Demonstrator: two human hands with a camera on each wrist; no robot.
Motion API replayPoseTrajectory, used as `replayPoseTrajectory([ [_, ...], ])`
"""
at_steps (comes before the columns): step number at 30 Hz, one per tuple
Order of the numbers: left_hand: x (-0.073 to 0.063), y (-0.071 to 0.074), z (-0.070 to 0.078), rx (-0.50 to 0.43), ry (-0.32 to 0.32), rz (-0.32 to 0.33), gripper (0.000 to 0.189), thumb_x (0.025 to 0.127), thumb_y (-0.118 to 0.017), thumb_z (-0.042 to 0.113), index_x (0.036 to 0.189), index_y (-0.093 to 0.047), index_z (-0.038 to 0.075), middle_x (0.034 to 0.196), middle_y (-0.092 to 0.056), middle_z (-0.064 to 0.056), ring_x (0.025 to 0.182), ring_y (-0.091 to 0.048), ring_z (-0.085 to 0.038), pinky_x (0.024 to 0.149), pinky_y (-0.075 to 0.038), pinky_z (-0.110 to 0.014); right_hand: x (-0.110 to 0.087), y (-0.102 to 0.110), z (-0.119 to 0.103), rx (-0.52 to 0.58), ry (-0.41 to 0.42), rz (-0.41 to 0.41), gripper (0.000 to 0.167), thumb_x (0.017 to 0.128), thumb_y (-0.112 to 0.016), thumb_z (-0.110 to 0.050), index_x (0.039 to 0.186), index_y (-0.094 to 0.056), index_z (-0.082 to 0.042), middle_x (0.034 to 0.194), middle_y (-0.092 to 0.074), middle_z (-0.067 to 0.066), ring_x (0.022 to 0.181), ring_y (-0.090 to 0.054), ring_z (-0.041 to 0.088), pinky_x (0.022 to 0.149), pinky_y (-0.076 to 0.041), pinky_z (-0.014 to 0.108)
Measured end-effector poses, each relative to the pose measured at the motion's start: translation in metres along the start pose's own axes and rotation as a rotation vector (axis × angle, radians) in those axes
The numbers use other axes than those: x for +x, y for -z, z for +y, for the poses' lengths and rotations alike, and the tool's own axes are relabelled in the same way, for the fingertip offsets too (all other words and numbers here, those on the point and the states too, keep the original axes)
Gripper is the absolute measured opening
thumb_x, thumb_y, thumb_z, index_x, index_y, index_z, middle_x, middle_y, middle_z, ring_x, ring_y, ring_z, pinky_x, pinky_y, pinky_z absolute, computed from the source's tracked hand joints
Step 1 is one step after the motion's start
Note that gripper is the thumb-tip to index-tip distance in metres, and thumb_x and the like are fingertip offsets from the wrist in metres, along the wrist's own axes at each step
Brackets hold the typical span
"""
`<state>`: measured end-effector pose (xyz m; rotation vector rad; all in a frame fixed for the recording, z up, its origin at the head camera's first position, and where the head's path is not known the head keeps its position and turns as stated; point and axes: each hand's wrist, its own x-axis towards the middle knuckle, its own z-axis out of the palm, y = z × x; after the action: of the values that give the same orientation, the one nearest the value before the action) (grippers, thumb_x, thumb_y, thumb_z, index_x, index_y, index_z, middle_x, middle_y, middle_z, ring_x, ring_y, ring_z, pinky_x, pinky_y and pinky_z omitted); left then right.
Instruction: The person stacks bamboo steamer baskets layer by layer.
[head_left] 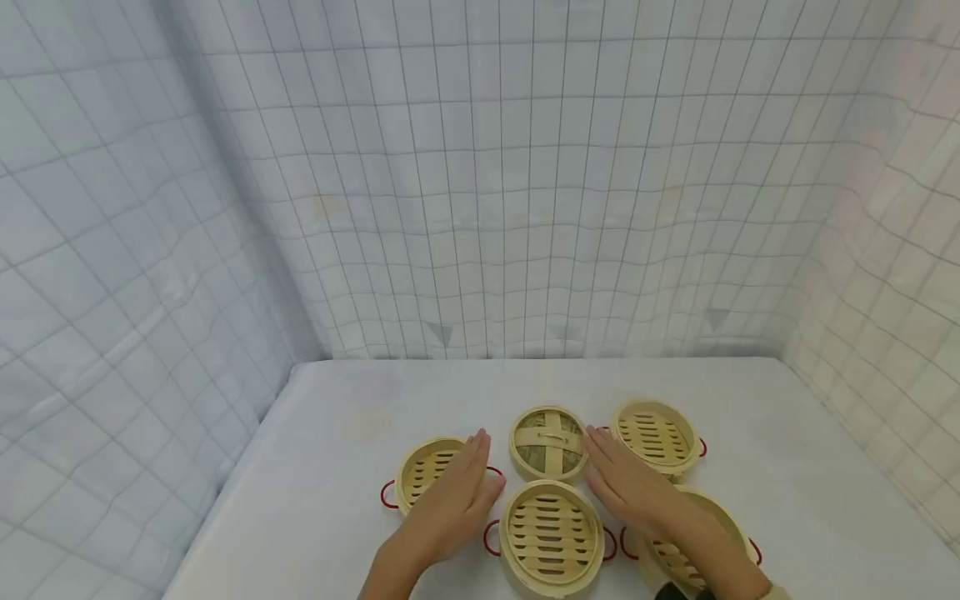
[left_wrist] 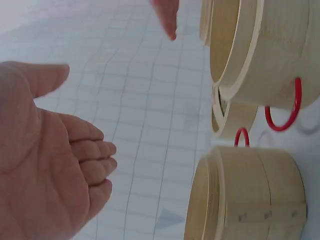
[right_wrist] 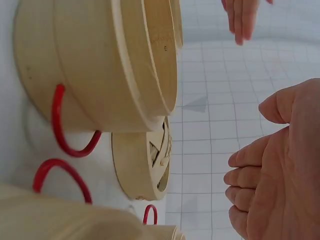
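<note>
My left hand [head_left: 453, 508] is held over the left bamboo steamer basket [head_left: 422, 467], fingers straight and together, holding nothing. Facing it, with its palm turned inward, my right hand [head_left: 630, 483] is raised above the right side of the group, also with straight fingers and nothing in it. Between the hands stand a round bamboo steamer lid [head_left: 551, 437] with a woven top at the back and a slatted steamer basket [head_left: 551, 533] with red handles in front. Both wrist views show the palms [left_wrist: 40, 175] [right_wrist: 282, 175] apart from the baskets.
At the back right sits another slatted basket [head_left: 652, 433]. A further basket [head_left: 718, 507] at the front right is partly hidden by my right forearm. All stand on a white-covered table [head_left: 300, 475], with grid-patterned white cloth [head_left: 495, 208] hanging behind and at both sides.
</note>
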<state>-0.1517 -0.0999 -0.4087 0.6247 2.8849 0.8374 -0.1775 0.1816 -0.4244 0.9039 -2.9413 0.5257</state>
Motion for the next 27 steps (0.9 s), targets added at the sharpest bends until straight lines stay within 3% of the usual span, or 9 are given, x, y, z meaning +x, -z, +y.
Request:
replayPoseTrajectory([
  [4, -0.045, 0.006, -0.015, -0.152, 0.06, 0.057, 0.085, 0.086, -0.046, 0.061, 0.149, -0.006, 0.019, 0.152, -0.011, -0.007, 0.135, -0.017, -0.026, 0.103, -0.026, -0.053, -0.031, -0.001, 0.006, -0.017, -0.037, 0.071, 0.051, 0.099, -0.04, -0.029, 0.14, -0.035, 0.0, 0.146, -0.029, 0.014, 0.132, -0.026, 0.029, 0.103, -0.029, 0.046],
  [8, -0.078, 0.004, -0.037, -0.218, 0.1, 0.154, 0.103, 0.076, -0.068, 0.053, 0.149, -0.005, 0.018, 0.15, -0.013, -0.016, 0.132, -0.02, -0.035, 0.097, -0.03, -0.058, -0.062, -0.005, 0.017, -0.12, -0.034, 0.221, 0.047, 0.093, -0.053, -0.027, 0.134, -0.047, -0.003, 0.14, -0.04, 0.01, 0.126, -0.038, 0.022, 0.102, -0.032, 0.026],
  [11, -0.091, -0.001, -0.052, -0.231, 0.115, 0.248, 0.111, 0.068, -0.078, 0.044, 0.149, -0.007, 0.015, 0.148, -0.017, -0.021, 0.13, -0.02, -0.038, 0.096, -0.031, -0.059, -0.08, -0.01, 0.027, -0.151, -0.029, 0.305, 0.045, 0.09, -0.059, -0.025, 0.126, -0.054, 0.001, 0.134, -0.046, 0.011, 0.123, -0.04, 0.016, 0.1, -0.018, 0.007],
  [14, -0.098, -0.007, -0.063, -0.232, 0.12, 0.327, 0.114, 0.065, -0.082, 0.036, 0.149, -0.008, 0.016, 0.145, -0.023, -0.023, 0.126, -0.026, -0.04, 0.092, -0.034, -0.06, -0.092, -0.014, 0.035, -0.148, -0.05, 0.353, 0.043, 0.088, -0.062, -0.024, 0.121, -0.058, 0.002, 0.129, -0.05, 0.013, 0.118, -0.043, 0.02, 0.096, -0.005, 0.0],
  [16, -0.1, -0.011, -0.068, -0.23, 0.126, 0.365, 0.114, 0.065, -0.083, 0.034, 0.149, -0.008, 0.018, 0.145, -0.025, -0.023, 0.128, -0.026, -0.031, 0.096, -0.035, -0.052, -0.099, -0.017, 0.04, -0.139, -0.068, 0.376, 0.04, 0.087, -0.063, -0.021, 0.118, -0.059, 0.004, 0.125, -0.051, 0.015, 0.112, -0.047, 0.027, 0.095, -0.005, -0.001],
  [19, -0.099, -0.02, -0.076, -0.275, 0.11, 0.398, 0.112, 0.066, -0.083, 0.03, 0.149, -0.009, 0.021, 0.144, -0.025, -0.024, 0.13, -0.017, -0.004, 0.1, -0.029, -0.023, -0.111, -0.02, 0.048, -0.096, -0.141, 0.371, 0.037, 0.089, -0.061, -0.02, 0.117, -0.059, 0.005, 0.122, -0.051, 0.017, 0.107, -0.048, 0.034, 0.102, -0.029, 0.025],
  [22, -0.096, -0.028, -0.085, -0.311, 0.059, 0.43, 0.111, 0.065, -0.084, 0.026, 0.149, -0.011, 0.021, 0.143, -0.025, -0.027, 0.125, -0.012, 0.012, 0.092, -0.016, -0.004, -0.12, -0.022, 0.056, -0.05, -0.207, 0.366, 0.037, 0.091, -0.057, -0.018, 0.117, -0.057, 0.008, 0.121, -0.051, 0.021, 0.106, -0.048, 0.04, 0.083, -0.042, 0.049],
  [24, -0.094, -0.032, -0.091, -0.316, 0.037, 0.436, 0.112, 0.064, -0.084, 0.025, 0.149, -0.011, 0.019, 0.143, -0.025, -0.027, 0.129, -0.016, 0.001, 0.099, -0.026, -0.015, -0.124, -0.024, 0.062, -0.044, -0.239, 0.37, 0.037, 0.091, -0.057, -0.017, 0.115, -0.057, 0.01, 0.118, -0.053, 0.022, 0.104, -0.05, 0.04, 0.075, -0.043, 0.052],
  [27, -0.09, -0.034, -0.1, -0.314, 0.109, 0.378, 0.113, 0.065, -0.083, 0.035, 0.149, -0.008, 0.021, 0.149, -0.021, -0.014, 0.13, -0.018, -0.01, 0.099, -0.034, -0.035, -0.131, -0.025, 0.073, -0.003, -0.281, 0.337, 0.036, 0.092, -0.053, -0.014, 0.114, -0.055, 0.015, 0.114, -0.054, 0.026, 0.098, -0.053, 0.042, 0.072, -0.046, 0.052],
])
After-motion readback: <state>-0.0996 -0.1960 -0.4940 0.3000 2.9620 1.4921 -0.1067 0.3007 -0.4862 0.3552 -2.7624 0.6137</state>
